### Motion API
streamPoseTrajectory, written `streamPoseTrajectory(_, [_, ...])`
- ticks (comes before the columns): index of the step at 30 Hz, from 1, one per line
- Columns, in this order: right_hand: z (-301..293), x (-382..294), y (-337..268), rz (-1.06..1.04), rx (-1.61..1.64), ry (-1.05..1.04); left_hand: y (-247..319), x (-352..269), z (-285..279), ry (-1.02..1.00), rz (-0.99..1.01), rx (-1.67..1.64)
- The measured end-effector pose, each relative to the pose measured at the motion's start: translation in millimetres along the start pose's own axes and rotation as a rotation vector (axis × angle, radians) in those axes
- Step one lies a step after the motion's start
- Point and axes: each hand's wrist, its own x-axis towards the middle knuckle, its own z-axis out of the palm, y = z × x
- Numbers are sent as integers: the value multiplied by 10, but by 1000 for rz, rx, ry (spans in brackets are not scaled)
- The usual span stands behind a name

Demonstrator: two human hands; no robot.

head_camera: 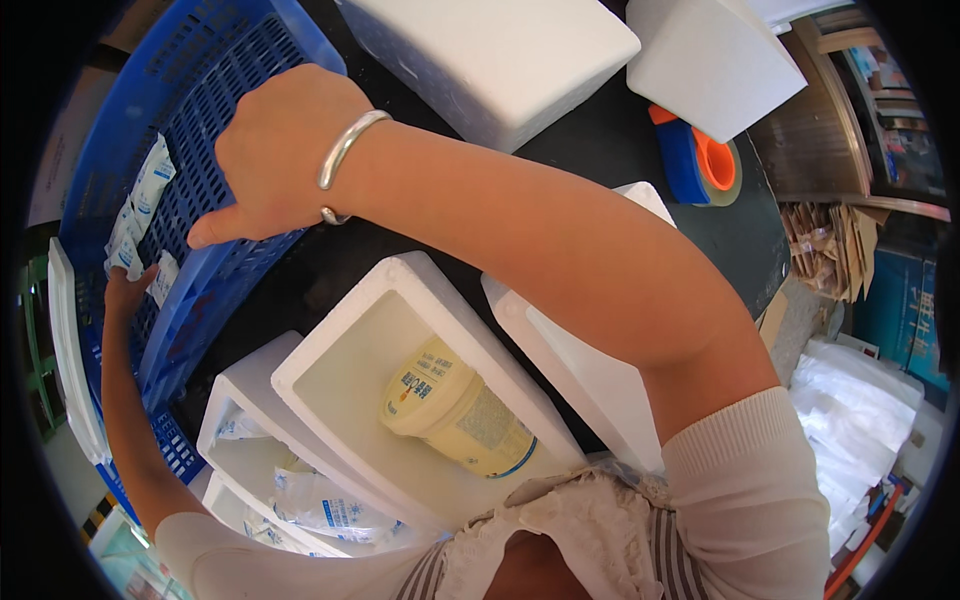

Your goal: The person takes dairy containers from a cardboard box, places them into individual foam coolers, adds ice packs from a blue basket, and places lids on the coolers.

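Observation:
Inside a blue perforated plastic basket (172, 352), my left hand (129, 291) has its fingers around the lower end of white ice packs (124, 244) with blue print. Its thumb points towards another pack (165, 279). My right hand (281, 154), with a silver bangle at the wrist, is over the basket's near side; its thumb shows, but its other fingertips are hidden beneath. Below stands an open white foam box (450, 300) with a yellow lidded tub (457, 412) lying tilted in it. Further left, another foam box (247, 375) holds ice packs (330, 506).
Another open foam box (510, 300) lies partly under my right forearm. White foam boxes (495, 52) (712, 67) stand at the far side of the black table (600, 150). A blue and orange tape dispenser (686, 161) is near its right edge; flattened cardboard (832, 247) is beyond.

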Motion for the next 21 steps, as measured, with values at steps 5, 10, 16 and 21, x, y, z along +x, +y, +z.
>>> streamPoseTrajectory(5, [57, -9, 98, 54, -77, 17, 948, -183, -171, -463, -99, -464])
streamPoseTrajectory(10, [-13, 25, -2, 61, -80, -35, 1603, -657, -774, -603, 91, -485])
streamPoseTrajectory(16, [-40, 10, 11, 92, -56, -16, 1794, -864, -1083, -250, 251, -484])
streamPoseTrajectory(21, [-49, 35, -47, 92, -75, -29, 1204, -1071, -1445, 243, 147, -1591])
